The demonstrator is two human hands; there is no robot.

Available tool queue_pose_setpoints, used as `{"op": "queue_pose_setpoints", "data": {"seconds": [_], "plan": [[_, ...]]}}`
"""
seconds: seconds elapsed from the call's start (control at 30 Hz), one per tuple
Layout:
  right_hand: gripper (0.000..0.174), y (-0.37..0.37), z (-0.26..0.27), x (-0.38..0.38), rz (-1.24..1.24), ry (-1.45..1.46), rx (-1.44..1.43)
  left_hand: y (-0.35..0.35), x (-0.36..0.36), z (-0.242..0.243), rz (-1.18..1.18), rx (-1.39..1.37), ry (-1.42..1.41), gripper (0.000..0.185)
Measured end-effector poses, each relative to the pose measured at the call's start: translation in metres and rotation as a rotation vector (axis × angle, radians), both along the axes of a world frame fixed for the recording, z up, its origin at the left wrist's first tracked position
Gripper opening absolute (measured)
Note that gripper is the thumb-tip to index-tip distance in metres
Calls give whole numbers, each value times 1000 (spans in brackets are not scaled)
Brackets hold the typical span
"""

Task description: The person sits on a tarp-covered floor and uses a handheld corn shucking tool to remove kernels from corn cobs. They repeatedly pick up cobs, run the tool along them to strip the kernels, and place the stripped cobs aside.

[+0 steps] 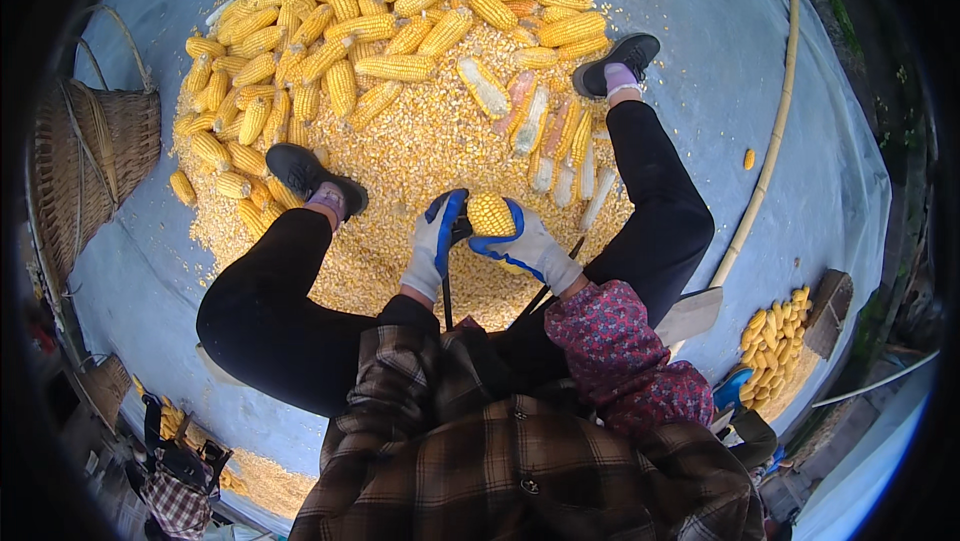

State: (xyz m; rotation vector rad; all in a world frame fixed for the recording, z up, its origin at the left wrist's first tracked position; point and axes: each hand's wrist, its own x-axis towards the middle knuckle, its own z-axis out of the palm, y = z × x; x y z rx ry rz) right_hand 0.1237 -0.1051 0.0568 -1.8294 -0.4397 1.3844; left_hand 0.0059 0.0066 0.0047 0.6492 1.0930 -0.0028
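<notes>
Both hands wear pale knit gloves with blue-coated palms. My right hand [519,247] grips a yellow corn cob [491,214], its rounded end facing up, with full rows of kernels. Right beside the cob, my left hand [437,237] curls round a dark tool [460,228], mostly hidden by the glove and the cob. A thin black rod [448,302] runs from under the left hand towards my lap. Below the hands spreads a heap of loose corn kernels [420,143]. Part of another yellow thing shows under the right hand, too covered to name.
A pile of unshelled cobs [322,38] lies ahead. Partly stripped cobs [531,119] lie by my right shoe [619,64]. A woven basket [112,158] stands left. On the tarp [697,136], a bamboo pole [765,151] lies right. Another person [180,477] is behind left.
</notes>
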Motion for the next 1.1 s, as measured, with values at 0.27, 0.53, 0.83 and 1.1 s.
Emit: {"op": "queue_pose_setpoints", "data": {"seconds": [0.27,0.53,0.83,1.1], "plan": [[77,-5,-28,-30,521,-547,-265,6,-1,-4,-92,-163,-47,52],[80,2,-7,-44,634,-855,-158,9,-4,-27,-389,239,395,46],[77,6,-12,-43,727,-708,-313,2,-9,-41,-35,-196,108,40],[57,-7,12,-44,815,-972,-198,4,-6,-26,-150,9,193,39]]}}
